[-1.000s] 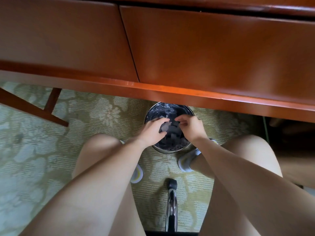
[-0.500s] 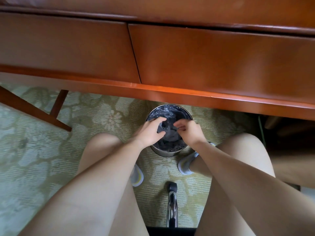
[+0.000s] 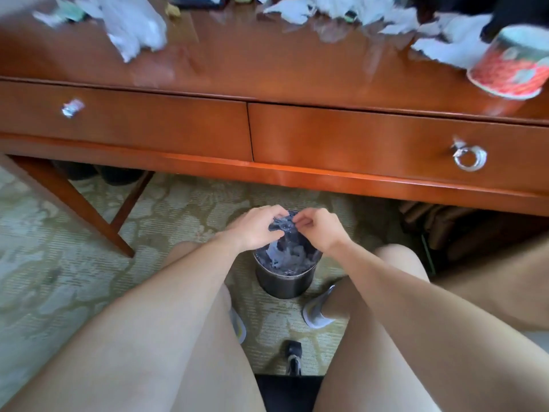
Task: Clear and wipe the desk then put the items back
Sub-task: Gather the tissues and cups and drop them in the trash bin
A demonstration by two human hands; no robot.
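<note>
My left hand (image 3: pixel 261 230) and right hand (image 3: pixel 319 230) both pinch crumpled plastic (image 3: pixel 282 226) directly above the floor bin (image 3: pixel 285 283). Litter (image 3: pixel 133 22) covers the desk (image 3: pixel 267 72), up and ahead; the can (image 3: pixel 509 63) lies nearer my right.

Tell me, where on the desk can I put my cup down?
The bare patch is the front middle of the desk top, between the crumpled white paper on the left and the red can on the right. The back edge is crowded with white scraps.
</note>
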